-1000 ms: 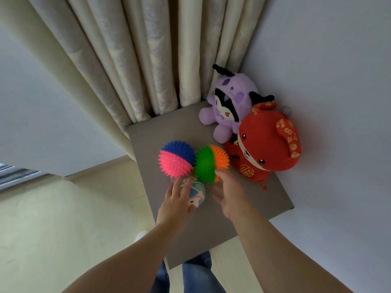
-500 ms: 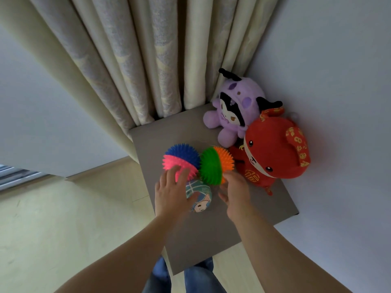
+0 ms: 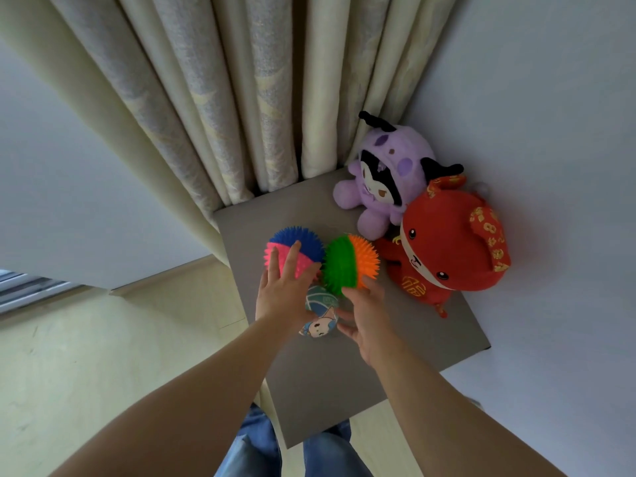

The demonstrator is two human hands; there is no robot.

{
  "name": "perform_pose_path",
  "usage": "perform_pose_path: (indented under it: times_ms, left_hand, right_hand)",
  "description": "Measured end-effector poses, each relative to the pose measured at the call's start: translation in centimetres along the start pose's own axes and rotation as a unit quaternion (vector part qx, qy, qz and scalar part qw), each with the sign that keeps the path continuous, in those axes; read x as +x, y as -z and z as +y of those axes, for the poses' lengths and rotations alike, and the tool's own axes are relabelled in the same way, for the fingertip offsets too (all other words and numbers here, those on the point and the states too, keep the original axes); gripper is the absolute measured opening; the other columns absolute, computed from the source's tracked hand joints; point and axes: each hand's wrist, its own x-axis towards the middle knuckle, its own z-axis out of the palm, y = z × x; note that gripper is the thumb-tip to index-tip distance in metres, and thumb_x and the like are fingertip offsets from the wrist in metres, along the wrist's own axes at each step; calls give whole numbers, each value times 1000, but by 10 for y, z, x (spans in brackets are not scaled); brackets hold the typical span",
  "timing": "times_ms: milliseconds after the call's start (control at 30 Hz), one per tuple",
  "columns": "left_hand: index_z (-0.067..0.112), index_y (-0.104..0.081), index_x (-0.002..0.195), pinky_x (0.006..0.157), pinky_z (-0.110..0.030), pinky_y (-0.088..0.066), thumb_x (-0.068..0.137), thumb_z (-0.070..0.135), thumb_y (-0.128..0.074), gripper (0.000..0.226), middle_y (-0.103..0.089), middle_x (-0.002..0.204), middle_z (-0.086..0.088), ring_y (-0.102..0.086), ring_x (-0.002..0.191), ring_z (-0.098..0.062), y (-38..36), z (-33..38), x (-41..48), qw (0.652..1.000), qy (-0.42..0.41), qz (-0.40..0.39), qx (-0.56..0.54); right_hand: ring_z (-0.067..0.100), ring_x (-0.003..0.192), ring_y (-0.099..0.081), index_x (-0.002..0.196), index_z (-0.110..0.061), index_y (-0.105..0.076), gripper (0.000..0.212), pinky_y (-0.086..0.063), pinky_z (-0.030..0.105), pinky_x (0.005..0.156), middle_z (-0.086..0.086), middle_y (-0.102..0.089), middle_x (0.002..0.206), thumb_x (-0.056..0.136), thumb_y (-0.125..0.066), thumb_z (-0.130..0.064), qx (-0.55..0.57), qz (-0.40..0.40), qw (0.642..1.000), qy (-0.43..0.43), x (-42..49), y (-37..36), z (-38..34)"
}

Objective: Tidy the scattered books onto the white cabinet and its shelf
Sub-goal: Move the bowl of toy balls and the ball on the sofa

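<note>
As we look down on the grey top (image 3: 344,373), our left hand (image 3: 282,294) lies with straight, spread fingers on the pink-and-blue spiky ball (image 3: 299,249), which touches the left side of the green-and-orange spiky ball (image 3: 349,263). Our right hand (image 3: 364,315) reaches the near edge of the green-and-orange spiky ball, fingers loosely extended and tips against its orange half; it grips nothing that we can see. Just nearer to us than that ball, a small printed ball (image 3: 320,318) with a cartoon figure sits between our two hands; whether either thumb presses it we cannot tell. Right of the green-and-orange spiky ball sits a red plush toy (image 3: 454,249), and beyond the ball to the right a purple plush toy (image 3: 385,187) leans against the red one. Behind the ball hangs a pale curtain (image 3: 206,98). We cannot tell from this view where the books lie, nor whether the grey top belongs to the white cabinet.
</note>
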Motion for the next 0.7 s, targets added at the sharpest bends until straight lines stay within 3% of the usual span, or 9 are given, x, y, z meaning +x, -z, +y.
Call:
perform_pose_path:
  times_ms: [133, 200, 367, 500, 600, 700]
  left_hand:
    - [41, -22, 145, 115, -47, -18, 82, 32, -67, 78, 16, 157, 2, 20, 142, -34, 8, -4, 5, 999, 11, 1, -38]
    - [41, -25, 144, 113, -47, -22, 83, 31, -67, 75, 17, 157, 2, 21, 142, -34, 7, -3, 3, 999, 7, -6, -33]
    - [38, -28, 143, 115, -47, -19, 83, 31, -66, 72, 13, 157, 3, 18, 143, -31, 7, -9, 0, 998, 8, 7, -70]
    - [35, -27, 144, 116, -46, -18, 82, 31, -68, 75, 6, 158, 0, 9, 145, -29, 8, -10, -4, 990, 16, 26, -136]
    - [31, -29, 144, 115, -44, -20, 82, 29, -68, 73, 1, 158, 0, 0, 145, -29, 8, -16, -12, 982, 25, 55, -177]
    - [26, -30, 143, 113, -43, -28, 82, 25, -68, 72, -10, 156, 0, -15, 142, -30, 11, -23, -20, 961, 48, 74, -262]
  right_hand:
    - [36, 119, -53, 112, -36, -38, 30, -42, 47, 100, 10, -59, 116, 94, -47, -13, 6, -1, 1000, -8, -2, -5, -6]
    - [32, 115, -56, 115, -37, -37, 33, -44, 45, 97, 9, -61, 109, 94, -47, -13, 6, -2, 1000, -7, -1, -4, -5]
    - [12, 83, -56, 114, -36, -38, 30, -45, 36, 82, -8, -58, 89, 95, -47, -14, 22, -7, 1000, 7, 0, -3, -1]
    - [14, 86, -56, 104, -35, -43, 26, -45, 37, 85, -4, -60, 93, 94, -46, -12, 23, 6, 1000, 13, -3, -6, 3]
    - [17, 94, -58, 127, -29, -44, 37, -45, 32, 73, 3, -61, 109, 93, -48, -14, 23, 22, 999, 24, -9, -16, 5]
    - [18, 94, -56, 137, -26, -38, 47, -45, 31, 72, 7, -56, 116, 93, -50, -16, 36, 35, 998, 30, -16, -26, 6]
